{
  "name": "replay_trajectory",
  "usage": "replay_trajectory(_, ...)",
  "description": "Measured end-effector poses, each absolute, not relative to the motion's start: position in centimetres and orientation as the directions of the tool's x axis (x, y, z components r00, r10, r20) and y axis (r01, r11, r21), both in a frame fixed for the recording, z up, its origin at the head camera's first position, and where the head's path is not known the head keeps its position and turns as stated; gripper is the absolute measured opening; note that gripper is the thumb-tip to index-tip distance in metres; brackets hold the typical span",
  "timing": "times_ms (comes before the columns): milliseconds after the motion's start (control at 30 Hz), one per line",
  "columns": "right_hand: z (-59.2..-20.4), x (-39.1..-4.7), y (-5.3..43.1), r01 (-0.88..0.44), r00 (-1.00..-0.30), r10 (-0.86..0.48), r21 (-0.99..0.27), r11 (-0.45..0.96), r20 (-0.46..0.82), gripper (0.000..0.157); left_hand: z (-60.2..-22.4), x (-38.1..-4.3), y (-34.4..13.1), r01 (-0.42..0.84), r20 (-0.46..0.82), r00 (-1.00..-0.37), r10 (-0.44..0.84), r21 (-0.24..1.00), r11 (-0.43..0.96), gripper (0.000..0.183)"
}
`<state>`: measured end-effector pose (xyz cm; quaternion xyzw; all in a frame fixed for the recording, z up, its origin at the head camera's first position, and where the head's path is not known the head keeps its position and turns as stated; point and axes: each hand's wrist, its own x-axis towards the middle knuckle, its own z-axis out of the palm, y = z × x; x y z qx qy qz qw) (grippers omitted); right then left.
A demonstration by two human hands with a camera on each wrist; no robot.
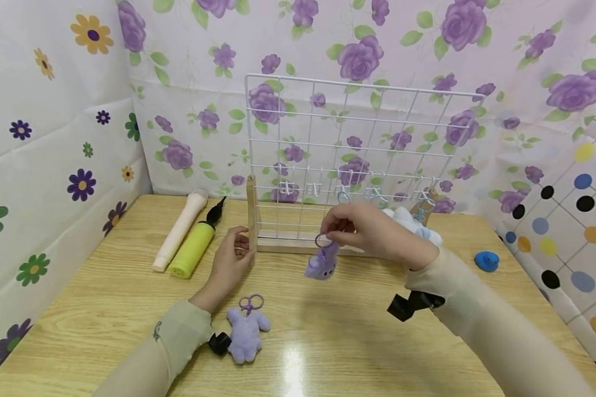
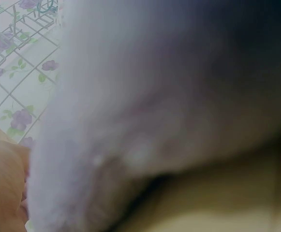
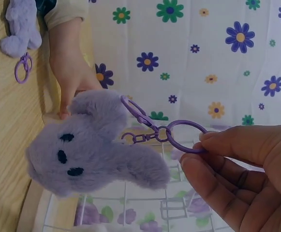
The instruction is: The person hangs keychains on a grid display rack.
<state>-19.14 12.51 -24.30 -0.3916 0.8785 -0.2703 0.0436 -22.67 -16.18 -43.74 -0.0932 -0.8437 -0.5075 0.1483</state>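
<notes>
My right hand [image 1: 362,231] pinches a purple key ring [image 3: 187,137] between thumb and fingertips. From its short chain hangs a fluffy purple plush keychain [image 3: 80,145] with dark eyes and nose, in front of the wire rack's lower part. Beside the left wooden post [image 1: 251,215] of the white grid rack [image 1: 350,140], my left hand [image 1: 230,259] rests with loosely bent fingers right at the wood. A second purple plush keychain [image 1: 245,336] lies on the table by the left wrist, its rings pointing away from me. Blurred purple plush [image 2: 145,111] fills most of the left wrist view.
Several hooks [image 1: 342,193] hang along the grid. White plush [image 1: 407,220] is partly hidden behind my right hand. Left of the rack lie a pale pink tube [image 1: 181,229] and a yellow-green pump [image 1: 193,248]. A blue toy duck [image 1: 487,261] sits at the right.
</notes>
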Motion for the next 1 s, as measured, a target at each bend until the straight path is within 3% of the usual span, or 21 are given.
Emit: replay_trajectory(1000, -21.5, -23.2, 11.5, -0.604, -0.78, -0.603, -0.454, 0.655, 0.169, 0.012, -43.7, -22.7, -16.2, 0.317, 0.356, -0.934, 0.005, 0.825, 0.467, 0.052)
